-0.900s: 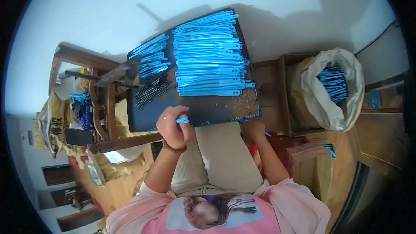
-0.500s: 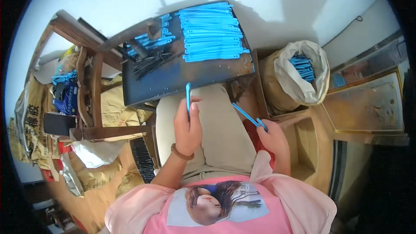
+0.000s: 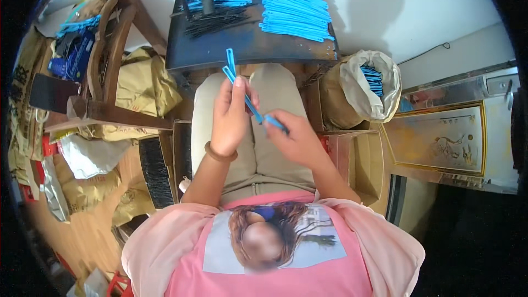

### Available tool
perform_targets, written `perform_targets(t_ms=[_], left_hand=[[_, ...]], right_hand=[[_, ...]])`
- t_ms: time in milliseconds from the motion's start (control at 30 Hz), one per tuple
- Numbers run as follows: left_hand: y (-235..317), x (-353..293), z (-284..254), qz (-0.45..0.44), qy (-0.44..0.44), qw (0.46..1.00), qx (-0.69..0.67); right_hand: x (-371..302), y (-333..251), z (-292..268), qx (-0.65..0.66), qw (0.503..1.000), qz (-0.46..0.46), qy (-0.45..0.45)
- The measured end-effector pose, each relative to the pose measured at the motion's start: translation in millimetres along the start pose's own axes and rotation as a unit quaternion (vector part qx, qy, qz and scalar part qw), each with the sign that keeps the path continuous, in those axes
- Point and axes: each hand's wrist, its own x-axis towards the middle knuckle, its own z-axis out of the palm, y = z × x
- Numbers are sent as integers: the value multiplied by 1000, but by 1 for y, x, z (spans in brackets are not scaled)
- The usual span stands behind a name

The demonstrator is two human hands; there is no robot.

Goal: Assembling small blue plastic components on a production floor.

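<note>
Over my lap, my left hand pinches long, thin blue plastic strips between thumb and fingers. Two slotted ends stick up past the fingertips, and one strip slants down toward my other hand. Close beside it, my right hand is closed on a blue strip whose end points at the slanting one. Whether those two strips touch I cannot tell. Beyond my knees stands a dark metal table, bearing a neat stack of blue strips and a bundle of thin black rods.
A dark post-and-bar fixture stands over more blue strips at the table's left. An open sack at the right holds dark and blue pieces. A wooden chair frame and paper sacks are at the left; a cardboard box sits by my right thigh.
My right hand has come inward and up beside my left, bringing its blue strip along. Two strip ends now show above my left hand instead of one. The whole view has shifted.
</note>
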Motion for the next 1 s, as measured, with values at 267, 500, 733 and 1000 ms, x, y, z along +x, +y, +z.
perform_targets(t_ms=[267, 500, 733, 1000], left_hand=[[2, -6, -3, -82, -108, 991, 0], [0, -8, -2, -137, -211, 967, 44], [-14, -18, -10, -74, -217, 973, 37], [-21, -17, -11, -28, -164, 980, 106]], right_hand=[[32, 2, -16, 231, 961, -4, 153], [48, -8, -20, 291, 955, 47, 30], [40, 1, 0, 293, 955, 9, 37], [43, 0, 1, 319, 946, -18, 50]])
